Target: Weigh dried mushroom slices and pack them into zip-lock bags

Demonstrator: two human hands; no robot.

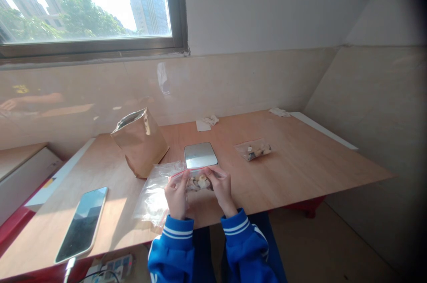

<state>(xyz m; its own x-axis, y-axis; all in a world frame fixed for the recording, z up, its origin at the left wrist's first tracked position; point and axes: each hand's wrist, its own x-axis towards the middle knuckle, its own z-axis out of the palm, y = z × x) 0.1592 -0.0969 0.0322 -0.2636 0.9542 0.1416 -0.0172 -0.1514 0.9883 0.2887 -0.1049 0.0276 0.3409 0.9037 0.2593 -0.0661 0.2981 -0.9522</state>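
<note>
Between my two hands is a clear zip bag point(199, 182) with a red seal line and pale, lumpy pieces inside. My left hand point(177, 192) pinches its top edge on the left. On the right, my right hand point(220, 184) grips the same edge with thumb and fingers. Just beyond the bag lies a square scale-like plate point(200, 155) with a shiny top. Flat clear plastic bags point(154, 194) lie left of my left hand, partly under it. The kind of pieces in the bag is hard to make out.
A brown paper bag point(142, 145) stands open at the back left. A phone point(83, 223) with a cable lies front left. Another filled zip bag point(255, 149) rests to the right. Crumpled tissues point(211, 120) lie near the wall. The table's front edge point(283, 205) is close to me.
</note>
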